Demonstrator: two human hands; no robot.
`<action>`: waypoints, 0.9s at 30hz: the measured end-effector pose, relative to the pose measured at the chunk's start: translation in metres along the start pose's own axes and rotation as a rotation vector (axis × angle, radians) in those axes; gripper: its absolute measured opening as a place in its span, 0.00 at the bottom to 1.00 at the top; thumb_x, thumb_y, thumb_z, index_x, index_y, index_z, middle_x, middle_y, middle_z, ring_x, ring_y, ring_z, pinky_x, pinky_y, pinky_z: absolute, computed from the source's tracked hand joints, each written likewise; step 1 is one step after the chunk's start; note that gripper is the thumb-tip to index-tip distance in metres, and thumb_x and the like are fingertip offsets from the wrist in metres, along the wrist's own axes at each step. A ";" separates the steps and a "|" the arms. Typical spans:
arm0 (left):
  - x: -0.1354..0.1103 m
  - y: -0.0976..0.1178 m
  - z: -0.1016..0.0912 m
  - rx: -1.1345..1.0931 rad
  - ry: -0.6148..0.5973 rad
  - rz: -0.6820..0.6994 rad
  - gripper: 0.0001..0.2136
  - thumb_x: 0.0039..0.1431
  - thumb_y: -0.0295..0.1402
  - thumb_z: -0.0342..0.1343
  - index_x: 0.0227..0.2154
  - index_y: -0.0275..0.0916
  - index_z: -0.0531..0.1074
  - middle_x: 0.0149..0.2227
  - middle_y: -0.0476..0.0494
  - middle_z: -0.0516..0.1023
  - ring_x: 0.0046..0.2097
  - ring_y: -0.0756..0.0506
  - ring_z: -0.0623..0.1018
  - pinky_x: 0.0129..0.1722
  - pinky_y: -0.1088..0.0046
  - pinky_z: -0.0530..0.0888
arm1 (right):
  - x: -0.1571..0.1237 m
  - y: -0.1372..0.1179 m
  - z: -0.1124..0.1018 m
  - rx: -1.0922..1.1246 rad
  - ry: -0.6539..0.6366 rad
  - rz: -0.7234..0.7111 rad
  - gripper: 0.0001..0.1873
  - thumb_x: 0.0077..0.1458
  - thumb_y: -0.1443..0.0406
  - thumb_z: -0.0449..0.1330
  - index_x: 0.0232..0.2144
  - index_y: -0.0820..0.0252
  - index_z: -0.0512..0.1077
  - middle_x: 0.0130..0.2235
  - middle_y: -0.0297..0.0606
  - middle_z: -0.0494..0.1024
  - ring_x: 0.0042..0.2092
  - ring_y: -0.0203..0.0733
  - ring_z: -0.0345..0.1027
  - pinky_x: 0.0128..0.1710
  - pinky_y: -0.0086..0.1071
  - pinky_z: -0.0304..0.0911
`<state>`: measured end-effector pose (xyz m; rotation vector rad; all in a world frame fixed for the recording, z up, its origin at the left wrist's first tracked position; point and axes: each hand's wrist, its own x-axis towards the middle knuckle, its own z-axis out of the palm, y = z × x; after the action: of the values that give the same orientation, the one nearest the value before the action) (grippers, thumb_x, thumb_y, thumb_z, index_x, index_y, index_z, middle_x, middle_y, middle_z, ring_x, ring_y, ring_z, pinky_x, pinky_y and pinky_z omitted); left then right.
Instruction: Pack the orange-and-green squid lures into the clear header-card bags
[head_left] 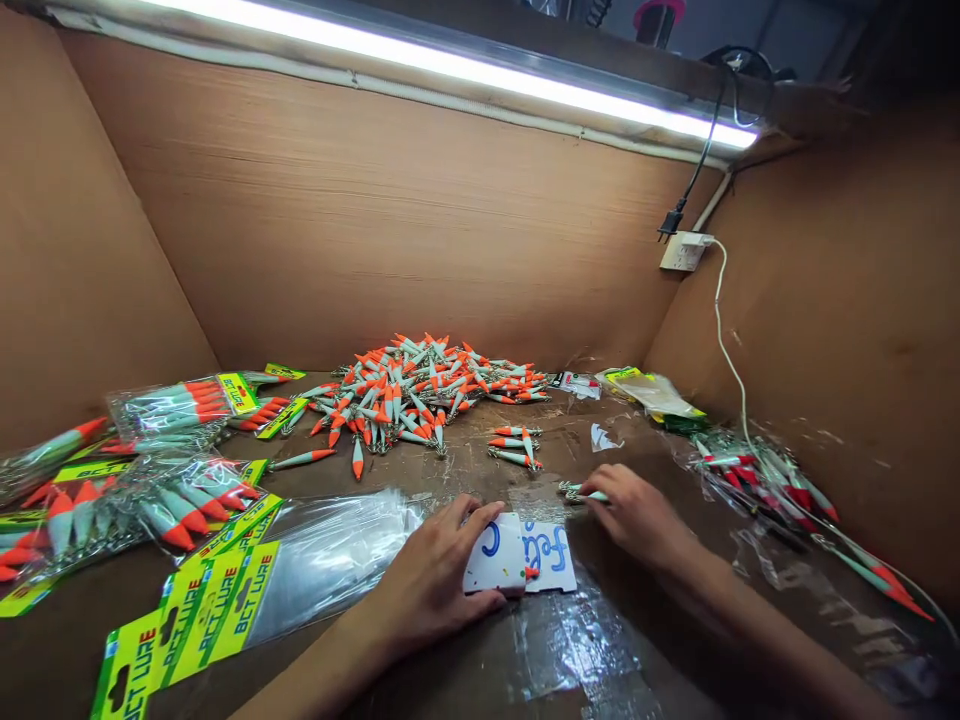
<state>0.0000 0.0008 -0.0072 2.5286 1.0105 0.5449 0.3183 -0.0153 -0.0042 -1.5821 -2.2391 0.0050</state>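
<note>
My left hand (448, 560) grips a small white block (491, 572) with blue writing, thumb along its near edge and fingers over the far one. Beside it lies a flat white piece (559, 560) with blue writing, and a small orange tip (532, 573) shows between the two. Off to the right, my right hand (626, 505) is closed on a fishing lure (596, 496) with a pale body, low over the table. Its fingers hide part of the lure. A few orange-and-white lures (513, 459) lie a little farther back.
A large pile of lures (412, 395) stands by the back wall. Clear bags with yellow headers (225, 590) and packed lures (187, 500) cover the left. On the right are red-and-white lures (750, 470), a white cable (731, 340) and more packaging (652, 392).
</note>
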 end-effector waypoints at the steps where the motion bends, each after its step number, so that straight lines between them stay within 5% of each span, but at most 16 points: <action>1: 0.000 -0.001 -0.001 -0.014 -0.013 0.002 0.40 0.48 0.44 0.67 0.64 0.53 0.55 0.56 0.41 0.66 0.51 0.36 0.73 0.51 0.58 0.73 | -0.002 0.014 -0.004 -0.078 -0.016 0.057 0.06 0.62 0.67 0.55 0.39 0.56 0.73 0.41 0.41 0.75 0.42 0.46 0.67 0.43 0.38 0.63; 4: -0.001 -0.003 -0.006 -0.067 -0.064 0.008 0.43 0.48 0.42 0.68 0.65 0.54 0.53 0.57 0.42 0.66 0.52 0.37 0.73 0.52 0.59 0.72 | -0.007 0.040 -0.007 -0.150 -0.091 0.077 0.06 0.62 0.66 0.55 0.40 0.56 0.71 0.40 0.39 0.74 0.42 0.46 0.67 0.42 0.36 0.63; 8: -0.002 -0.007 -0.011 -0.089 -0.108 0.016 0.42 0.48 0.41 0.68 0.65 0.55 0.54 0.58 0.43 0.66 0.55 0.37 0.71 0.56 0.58 0.69 | -0.005 0.040 -0.005 -0.079 -0.113 0.010 0.06 0.65 0.66 0.53 0.38 0.56 0.71 0.40 0.39 0.74 0.41 0.44 0.67 0.42 0.35 0.63; 15: 0.001 -0.006 -0.011 -0.073 -0.101 0.009 0.44 0.46 0.40 0.69 0.65 0.54 0.54 0.57 0.41 0.68 0.55 0.36 0.71 0.56 0.57 0.68 | -0.014 -0.007 -0.008 0.199 -0.123 -0.087 0.04 0.63 0.65 0.58 0.41 0.55 0.73 0.42 0.37 0.76 0.44 0.42 0.69 0.44 0.33 0.63; 21: 0.002 -0.005 -0.009 -0.054 -0.091 0.025 0.42 0.48 0.41 0.68 0.65 0.53 0.54 0.55 0.41 0.68 0.55 0.36 0.70 0.55 0.57 0.68 | -0.007 -0.057 0.025 0.238 -0.119 -0.100 0.05 0.62 0.62 0.62 0.38 0.54 0.77 0.36 0.35 0.78 0.40 0.41 0.70 0.40 0.31 0.61; 27: 0.002 -0.008 -0.008 -0.052 -0.095 0.036 0.44 0.47 0.41 0.69 0.65 0.53 0.53 0.55 0.41 0.68 0.55 0.36 0.70 0.55 0.58 0.68 | 0.005 -0.070 0.031 0.330 -0.160 -0.221 0.05 0.62 0.66 0.61 0.39 0.55 0.78 0.37 0.35 0.77 0.41 0.40 0.69 0.42 0.30 0.62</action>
<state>-0.0070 0.0093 -0.0033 2.5059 0.9071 0.4499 0.2435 -0.0293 -0.0150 -1.1930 -2.3733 0.4297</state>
